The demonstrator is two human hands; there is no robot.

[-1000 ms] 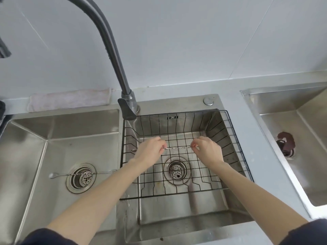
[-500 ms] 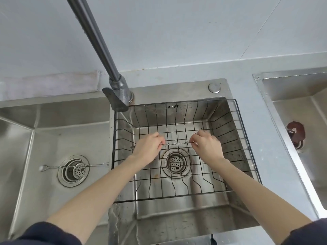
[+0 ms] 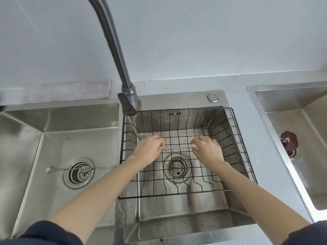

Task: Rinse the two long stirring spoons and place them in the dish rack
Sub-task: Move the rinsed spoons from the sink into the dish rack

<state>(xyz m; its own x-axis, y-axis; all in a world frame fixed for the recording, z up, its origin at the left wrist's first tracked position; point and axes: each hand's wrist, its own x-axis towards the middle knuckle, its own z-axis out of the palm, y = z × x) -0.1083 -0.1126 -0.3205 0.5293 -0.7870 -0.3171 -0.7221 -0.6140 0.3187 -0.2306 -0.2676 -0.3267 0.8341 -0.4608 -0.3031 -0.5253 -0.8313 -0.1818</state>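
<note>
A thin twisted metal stirring spoon [image 3: 178, 148] runs level between my two hands, low inside the black wire dish rack [image 3: 235, 138] that sits in the middle sink basin. My left hand [image 3: 147, 150] pinches its left end and my right hand [image 3: 208, 149] pinches its right end, so both tips are hidden. The second stirring spoon [image 3: 58, 168], with a small bowl on the left and a fork tip on the right, lies flat across the drain of the left basin [image 3: 26, 156], untouched.
A grey faucet [image 3: 128, 101] arches over from the back with its spout above the rack's back left corner; no water shows. A folded pale cloth [image 3: 67, 90] lies on the ledge behind the left basin. Another sink [image 3: 300, 121] with a brown stopper is at the right.
My hands keep the same hold on the spoon inside the rack. The camera has shifted, so the sinks sit differently in the picture; the other spoon has not moved.
</note>
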